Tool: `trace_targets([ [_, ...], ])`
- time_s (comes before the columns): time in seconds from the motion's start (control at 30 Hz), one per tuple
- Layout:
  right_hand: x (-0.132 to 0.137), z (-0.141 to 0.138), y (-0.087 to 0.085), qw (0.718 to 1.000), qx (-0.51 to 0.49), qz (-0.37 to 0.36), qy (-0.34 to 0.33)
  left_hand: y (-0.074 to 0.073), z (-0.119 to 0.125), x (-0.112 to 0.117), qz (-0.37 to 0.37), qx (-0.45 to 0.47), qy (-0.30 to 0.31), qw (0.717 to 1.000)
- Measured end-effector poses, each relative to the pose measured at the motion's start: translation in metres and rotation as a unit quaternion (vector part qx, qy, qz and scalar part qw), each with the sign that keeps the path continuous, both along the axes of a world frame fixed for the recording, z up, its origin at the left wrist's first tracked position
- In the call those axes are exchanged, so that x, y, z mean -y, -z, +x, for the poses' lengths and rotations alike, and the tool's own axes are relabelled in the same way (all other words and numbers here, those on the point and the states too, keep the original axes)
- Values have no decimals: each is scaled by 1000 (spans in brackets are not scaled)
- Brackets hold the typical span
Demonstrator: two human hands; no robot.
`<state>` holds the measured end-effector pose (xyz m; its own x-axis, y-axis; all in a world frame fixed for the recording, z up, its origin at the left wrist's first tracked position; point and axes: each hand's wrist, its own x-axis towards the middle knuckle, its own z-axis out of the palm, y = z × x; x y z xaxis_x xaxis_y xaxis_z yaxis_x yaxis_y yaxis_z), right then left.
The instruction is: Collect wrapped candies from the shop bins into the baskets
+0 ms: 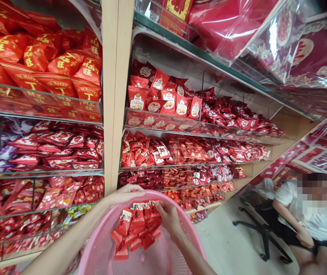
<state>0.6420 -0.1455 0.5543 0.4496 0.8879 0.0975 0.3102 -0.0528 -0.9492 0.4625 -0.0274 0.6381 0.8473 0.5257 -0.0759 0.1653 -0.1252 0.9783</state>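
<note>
A pink plastic basket (100, 248) sits low in front of me. My left hand (124, 194) grips its far rim, fingers curled over the edge. My right hand (169, 219) is closed on a bunch of small red candy packets (136, 229) with white and gold lettering, holding them over the inside of the basket. Several packets hang down from the bunch. Both forearms reach in from the bottom edge.
Glass-fronted shelves full of red wrapped sweets (163, 103) fill the wall, split by a beige upright post (114, 95). Red packaged goods (238, 23) lie on the top shelf. A person in a white shirt (303, 221) sits on a chair at the lower right.
</note>
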Motion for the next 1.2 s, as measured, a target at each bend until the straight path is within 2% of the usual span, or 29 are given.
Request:
trace_targets([
  [0.2,-3,-6,-5,997,-39,-16,-59,3,-2,0,-20,-6,-2,1000],
  [0.4,1,1,-14,997,-64,-18,-41,2,-5,1,-13,7,-6,1000],
  [0.6,6,1,-10,999,-11,-35,-30,0,-2,2,-10,-15,-7,1000],
  [0.77,6,-8,-18,998,31,-25,-47,2,1,2,-15,-17,-3,1000],
  [0.93,8,-7,-22,992,120,-30,-9,6,-2,1,-8,-12,-11,1000],
  [1.2,12,-4,-30,986,161,-36,32,3,-3,2,-5,-22,-10,1000],
])
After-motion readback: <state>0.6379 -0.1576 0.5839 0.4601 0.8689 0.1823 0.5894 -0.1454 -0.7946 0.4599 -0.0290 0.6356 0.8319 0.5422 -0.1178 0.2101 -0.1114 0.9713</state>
